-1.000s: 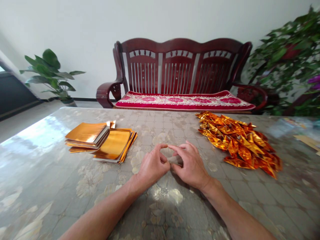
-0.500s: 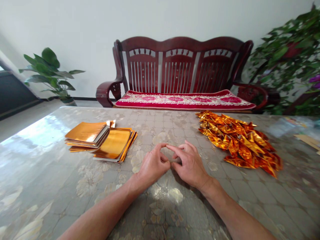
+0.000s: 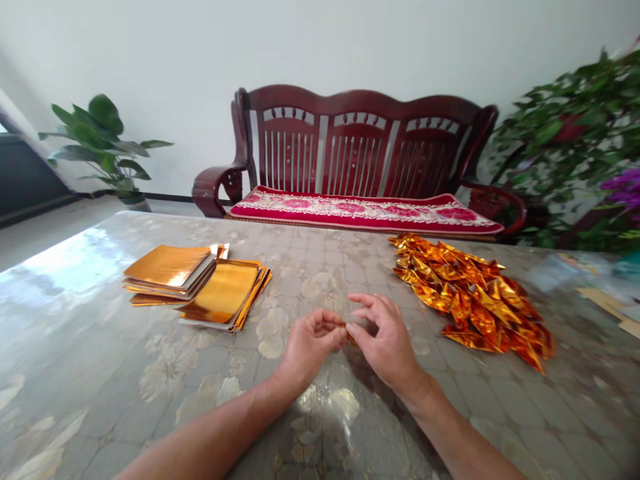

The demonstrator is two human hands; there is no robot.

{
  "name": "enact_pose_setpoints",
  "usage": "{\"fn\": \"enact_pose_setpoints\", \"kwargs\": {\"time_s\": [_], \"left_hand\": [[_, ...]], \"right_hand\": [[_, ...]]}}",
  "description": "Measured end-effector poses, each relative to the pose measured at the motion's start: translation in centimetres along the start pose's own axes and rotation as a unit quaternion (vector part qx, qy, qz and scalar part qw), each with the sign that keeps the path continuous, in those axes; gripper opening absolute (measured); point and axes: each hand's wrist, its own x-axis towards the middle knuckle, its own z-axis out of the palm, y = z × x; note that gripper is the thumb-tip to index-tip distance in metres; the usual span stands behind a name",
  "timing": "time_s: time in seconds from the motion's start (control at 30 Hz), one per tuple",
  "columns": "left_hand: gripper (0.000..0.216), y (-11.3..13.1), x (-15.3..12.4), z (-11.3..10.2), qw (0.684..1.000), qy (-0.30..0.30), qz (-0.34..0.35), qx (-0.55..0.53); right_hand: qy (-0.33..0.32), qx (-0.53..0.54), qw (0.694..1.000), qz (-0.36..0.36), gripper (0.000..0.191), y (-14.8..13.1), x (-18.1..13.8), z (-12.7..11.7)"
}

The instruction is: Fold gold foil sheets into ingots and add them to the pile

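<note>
Gold foil, a small folded piece (image 3: pixel 344 325), is pinched between the left hand (image 3: pixel 310 343) and the right hand (image 3: pixel 387 340), both closed on it, low over the worktop (image 3: pixel 100 373) and left of the folded heap (image 3: pixel 475 293). Foil this slippery probably wants fingertips kept tight at the crease.

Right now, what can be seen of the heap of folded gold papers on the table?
The heap is a loose, elongated pile of many small folded pieces, shiny orange-gold like foil, creased and overlapping. It lies on the table, beyond the right hand, which does not touch it.
</note>
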Motion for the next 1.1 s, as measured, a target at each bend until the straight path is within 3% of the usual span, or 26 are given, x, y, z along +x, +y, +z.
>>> {"fn": "enact_pose_setpoints", "kwargs": {"time_s": [0.2, 0.4, 0.73, 1.1], "left_hand": [[0.012, 0.2, 0.0, 0.1, 0.989, 0.072, 0.072, 0.108], [0.009, 0.4, 0.0, 0.1, 0.985, 0.076, 0.084, 0.132], [0.012, 0.7, 0.3, 0.2, 0.981, 0.101, 0.090, 0.142], [0.018, 1.0, 0.3, 0.3, 0.995, 0.070, 0.067, 0.027]], "right_hand": [[0.044, -0.012, 0.999, -0.010, 0.021, -0.1, -0.2, 0.1], [0.078, -0.020, 0.996, -0.047, 0.004, -0.1, -0.2, 0.2], [0.087, -0.067, 0.985, -0.136, 0.012, -0.8, -0.1, -0.2], [0.090, -0.094, 0.975, -0.181, 0.021, -0.7, -0.2, -0.6]]}}
